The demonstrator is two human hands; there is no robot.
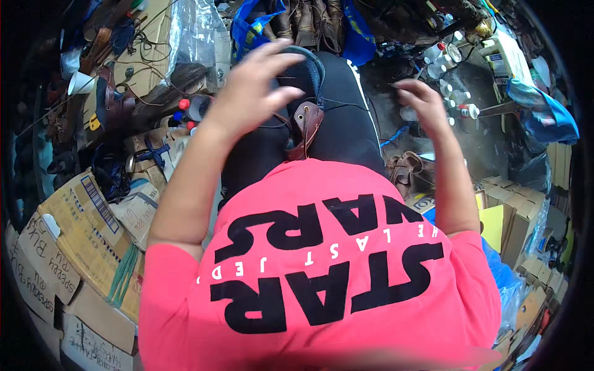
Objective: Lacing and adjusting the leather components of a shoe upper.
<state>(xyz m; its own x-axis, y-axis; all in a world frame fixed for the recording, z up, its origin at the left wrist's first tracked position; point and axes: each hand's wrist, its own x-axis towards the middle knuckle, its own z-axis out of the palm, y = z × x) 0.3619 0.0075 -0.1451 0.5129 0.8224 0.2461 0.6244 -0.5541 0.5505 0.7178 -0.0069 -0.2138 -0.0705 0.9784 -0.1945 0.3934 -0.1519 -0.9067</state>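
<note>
At upper centre, a shoe [309, 125] is apparently being stitched; the left hand [255, 86] is spread, the right hand's [426, 106] grip cannot be told; thread [344, 104] should be tightened next.

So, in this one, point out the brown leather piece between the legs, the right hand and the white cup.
Brown leather piece [309, 126]: head view, on the leather near its eyelet.
Right hand [427, 105]: head view, middle of the hand.
White cup [80, 83]: head view, on its outer side.
</note>
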